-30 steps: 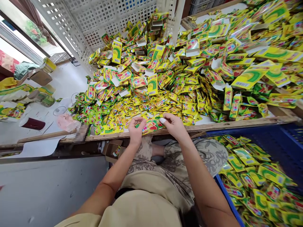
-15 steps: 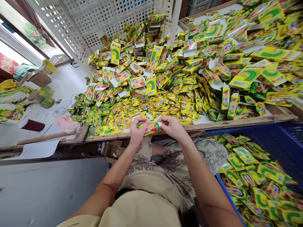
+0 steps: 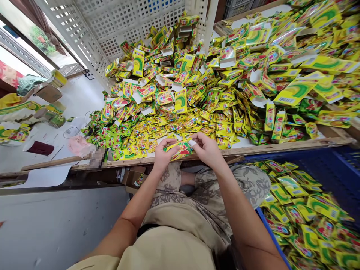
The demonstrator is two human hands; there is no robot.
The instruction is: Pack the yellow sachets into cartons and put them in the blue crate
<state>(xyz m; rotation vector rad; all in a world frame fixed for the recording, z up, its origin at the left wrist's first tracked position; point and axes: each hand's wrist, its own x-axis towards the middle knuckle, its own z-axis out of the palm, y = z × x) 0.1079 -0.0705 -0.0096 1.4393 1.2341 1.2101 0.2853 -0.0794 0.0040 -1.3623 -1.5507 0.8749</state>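
A small yellow and green printed carton [image 3: 182,149] is held level over the front edge of the table. My left hand [image 3: 163,153] is closed round its left end, thumb across the front. At the other end, my right hand [image 3: 206,149] pinches the carton by its right end, where a white flap shows at the thumb. Just beyond my hands lie small yellow sachets [image 3: 157,131] and, further left, green sachets [image 3: 109,137]. Behind these are heaped cartons [image 3: 164,98] of the same print, several with white end flaps standing open.
A white perforated crate [image 3: 112,37] lies tipped toward me behind the heap. To my right, a blue crate [image 3: 266,221] holds many cartons. A wooden strip [image 3: 253,150] edges the table. A dark red cup [image 3: 38,147] and a pink plastic bag [image 3: 80,146] are at left.
My right hand has shifted slightly along the carton's right end, and the white flap there now shows less. The left hand keeps its hold.
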